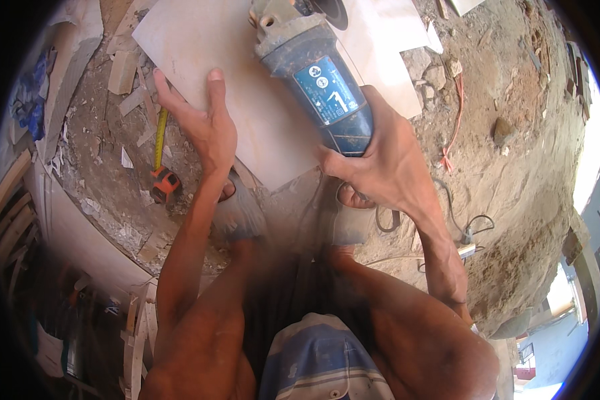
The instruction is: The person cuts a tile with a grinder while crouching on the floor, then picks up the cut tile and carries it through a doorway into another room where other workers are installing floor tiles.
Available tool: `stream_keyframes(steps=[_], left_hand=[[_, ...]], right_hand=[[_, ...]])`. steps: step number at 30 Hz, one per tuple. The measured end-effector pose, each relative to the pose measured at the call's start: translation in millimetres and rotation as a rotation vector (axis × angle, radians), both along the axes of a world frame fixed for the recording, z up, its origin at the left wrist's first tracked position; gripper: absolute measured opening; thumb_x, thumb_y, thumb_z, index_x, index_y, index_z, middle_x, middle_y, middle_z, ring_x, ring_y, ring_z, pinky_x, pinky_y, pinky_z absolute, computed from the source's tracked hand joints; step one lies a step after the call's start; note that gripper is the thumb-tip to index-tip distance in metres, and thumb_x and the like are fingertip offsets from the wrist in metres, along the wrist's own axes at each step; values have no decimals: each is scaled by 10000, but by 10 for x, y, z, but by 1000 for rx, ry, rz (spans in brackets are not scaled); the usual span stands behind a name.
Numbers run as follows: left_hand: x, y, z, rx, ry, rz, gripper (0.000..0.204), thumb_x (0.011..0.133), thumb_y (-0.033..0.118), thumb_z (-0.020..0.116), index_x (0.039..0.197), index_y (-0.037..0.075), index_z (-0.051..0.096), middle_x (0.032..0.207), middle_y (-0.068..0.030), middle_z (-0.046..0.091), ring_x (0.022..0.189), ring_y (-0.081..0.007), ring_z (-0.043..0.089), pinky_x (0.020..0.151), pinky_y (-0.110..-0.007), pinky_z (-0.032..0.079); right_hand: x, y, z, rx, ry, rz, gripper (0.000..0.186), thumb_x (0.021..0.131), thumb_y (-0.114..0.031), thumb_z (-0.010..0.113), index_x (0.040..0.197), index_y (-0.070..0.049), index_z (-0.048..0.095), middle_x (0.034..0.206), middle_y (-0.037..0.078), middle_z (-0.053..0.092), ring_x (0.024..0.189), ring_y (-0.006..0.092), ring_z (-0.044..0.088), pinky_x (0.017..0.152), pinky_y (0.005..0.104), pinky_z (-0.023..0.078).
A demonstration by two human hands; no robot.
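A pale, square-edged tile (260,133) lies on the dusty ground between my sandaled feet, with more pale pieces at the upper right. My left hand (207,127) touches the tile's left side, its fingers spread apart. My right hand (380,153) is wrapped round the rear body of a blue angle grinder (327,93), whose disc (333,13) reaches past the top of the view over the tile. Beside my left hand, an orange tape measure (165,185) lies with its yellow blade drawn out, the blade's upper end near my fingers.
Rubble and offcuts (123,73) surround the tile. A blue crumpled bag (30,100) is at far left, beside long boards (13,213). A red wire (455,127), a stone (502,130) and a black cable with a plug (467,233) lie on the right.
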State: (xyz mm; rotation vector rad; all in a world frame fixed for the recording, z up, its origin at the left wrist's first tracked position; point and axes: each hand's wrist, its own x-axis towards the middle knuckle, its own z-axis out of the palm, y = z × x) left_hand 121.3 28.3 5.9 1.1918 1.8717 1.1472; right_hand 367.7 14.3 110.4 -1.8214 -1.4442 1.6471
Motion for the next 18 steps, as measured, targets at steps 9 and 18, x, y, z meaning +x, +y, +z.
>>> stream_keyframes(steps=[9,18], left_hand=[[-5,-8,6,-2,9,2,948,1110,265,748,1731,-99,132,1735,-372,298,1557,-401,435,1288,-475,380],[-10,-5,-3,14,15,-4,951,1105,274,755,1725,-110,145,1740,-381,287,1575,-411,416,1304,-478,357]], right_hand=[[50,-113,-58,-20,21,11,627,851,-221,839,1328,114,606,882,177,796,673,229,779,672,367,654],[80,-202,-91,-2,52,10,595,887,-150,835,1349,127,582,869,149,791,582,173,754,560,325,634]])
